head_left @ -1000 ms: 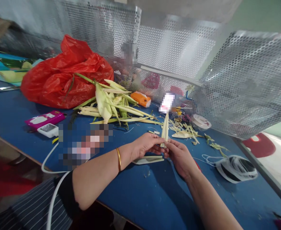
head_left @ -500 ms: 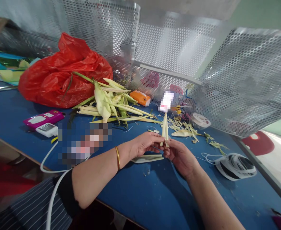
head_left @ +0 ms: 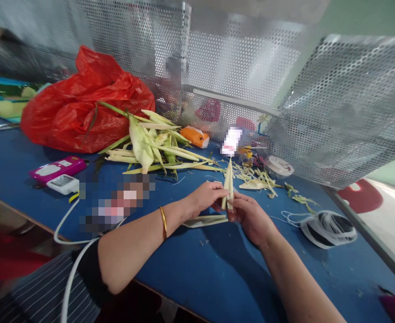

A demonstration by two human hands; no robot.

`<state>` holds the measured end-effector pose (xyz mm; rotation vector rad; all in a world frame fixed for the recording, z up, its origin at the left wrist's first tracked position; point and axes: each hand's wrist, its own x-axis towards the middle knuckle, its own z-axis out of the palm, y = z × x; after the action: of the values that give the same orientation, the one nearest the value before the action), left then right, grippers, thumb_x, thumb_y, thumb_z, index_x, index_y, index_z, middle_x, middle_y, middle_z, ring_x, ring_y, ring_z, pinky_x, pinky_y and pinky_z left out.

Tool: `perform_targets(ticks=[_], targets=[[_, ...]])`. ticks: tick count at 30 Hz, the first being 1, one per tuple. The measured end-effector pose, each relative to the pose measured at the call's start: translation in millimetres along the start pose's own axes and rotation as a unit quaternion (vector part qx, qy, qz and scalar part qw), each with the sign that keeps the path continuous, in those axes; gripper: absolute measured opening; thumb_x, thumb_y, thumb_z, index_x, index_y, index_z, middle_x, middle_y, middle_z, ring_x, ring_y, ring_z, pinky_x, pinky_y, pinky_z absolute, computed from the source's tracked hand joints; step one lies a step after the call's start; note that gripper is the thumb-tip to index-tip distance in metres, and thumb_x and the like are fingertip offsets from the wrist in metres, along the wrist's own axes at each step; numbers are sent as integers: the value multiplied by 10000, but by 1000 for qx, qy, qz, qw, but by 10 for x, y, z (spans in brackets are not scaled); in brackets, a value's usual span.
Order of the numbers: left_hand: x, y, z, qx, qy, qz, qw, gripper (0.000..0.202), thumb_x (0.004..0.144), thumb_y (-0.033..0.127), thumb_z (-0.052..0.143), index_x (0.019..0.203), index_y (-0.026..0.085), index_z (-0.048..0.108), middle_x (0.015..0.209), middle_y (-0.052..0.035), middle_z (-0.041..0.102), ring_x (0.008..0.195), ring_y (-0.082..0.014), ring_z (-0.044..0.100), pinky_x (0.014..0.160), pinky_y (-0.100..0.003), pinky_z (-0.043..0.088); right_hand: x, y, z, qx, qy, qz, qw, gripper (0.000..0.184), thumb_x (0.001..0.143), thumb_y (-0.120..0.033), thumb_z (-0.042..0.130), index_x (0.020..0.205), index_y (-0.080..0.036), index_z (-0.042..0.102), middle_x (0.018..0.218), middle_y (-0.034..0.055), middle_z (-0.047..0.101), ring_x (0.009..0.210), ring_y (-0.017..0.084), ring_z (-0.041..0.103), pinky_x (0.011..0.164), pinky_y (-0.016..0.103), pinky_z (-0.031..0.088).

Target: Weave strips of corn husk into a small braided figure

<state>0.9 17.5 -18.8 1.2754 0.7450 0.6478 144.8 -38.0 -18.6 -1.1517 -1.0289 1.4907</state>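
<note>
A pale, folded corn husk (head_left: 229, 181) stands nearly upright between my two hands, its pointed tip toward the back of the table. My left hand (head_left: 204, 197), below a gold bangle, pinches the left side of the husk with its thumb and fingers. My right hand (head_left: 253, 217) pinches the lower right part; some of its fingertips are hidden behind the husk. On the table beneath my left hand lies another flat strip of husk (head_left: 206, 221). Beyond my hands, husk scraps (head_left: 258, 179) are scattered.
A red plastic bag (head_left: 89, 107) and a heap of corn husks (head_left: 142, 146) occupy the back left. Nearby are an orange packet (head_left: 194, 136) and a magenta pack (head_left: 61, 170). White string (head_left: 330, 228) is wound at right. A perforated metal screen (head_left: 240, 63) borders the back.
My fingers have shifted on the husk, and more of its lower ends now shows between them. The whole view has moved slightly.
</note>
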Motion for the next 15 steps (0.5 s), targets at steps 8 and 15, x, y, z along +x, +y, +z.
perform_targets(ticks=[8, 15], targets=[[-38, 24, 8, -72, -40, -8, 997, 286, 722, 413, 709, 781, 148, 618, 666, -22, 661, 580, -115, 585, 612, -263, 468, -3, -29, -33, 89, -39, 20, 995, 73, 650, -232, 649, 634, -163, 629, 553, -18, 524, 446, 76, 400, 463, 228, 356], [-1, -3, 0, -25, 53, 28, 998, 337, 770, 477, 637, 694, 161, 546, 570, 24, 567, 496, -90, 520, 529, -226, 433, 1, 38, -16, -32, -32, -10, 999, 121, 692, -285, 675, 686, -169, 640, 515, -21, 531, 445, 88, 423, 478, 229, 330]])
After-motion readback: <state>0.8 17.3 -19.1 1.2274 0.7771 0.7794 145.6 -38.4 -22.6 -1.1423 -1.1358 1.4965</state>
